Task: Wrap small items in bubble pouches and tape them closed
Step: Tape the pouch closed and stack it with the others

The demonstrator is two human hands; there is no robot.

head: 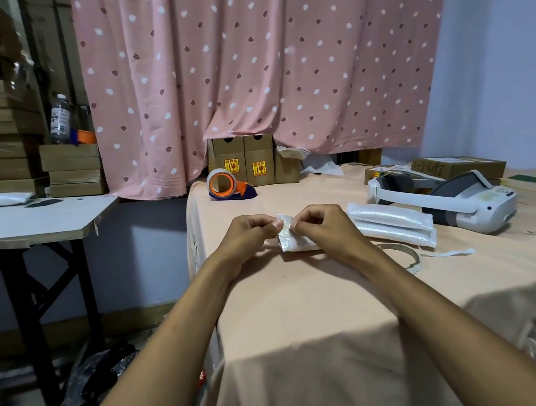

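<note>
Bubble pouch top edge pinched btwn L grip & R grip.

1. A pink curtain with white and dark spots hangs behind the peach-covered tabletop
2. A white headset lies at its right, with flat cardboard boxes just behind
3. Three upright brown boxes with yellow labels stand at the far edge
4. A clear bottle stands on stacked cartons at left, behind a white side table
5. Black plastic lies on the floor beneath that table
</note>
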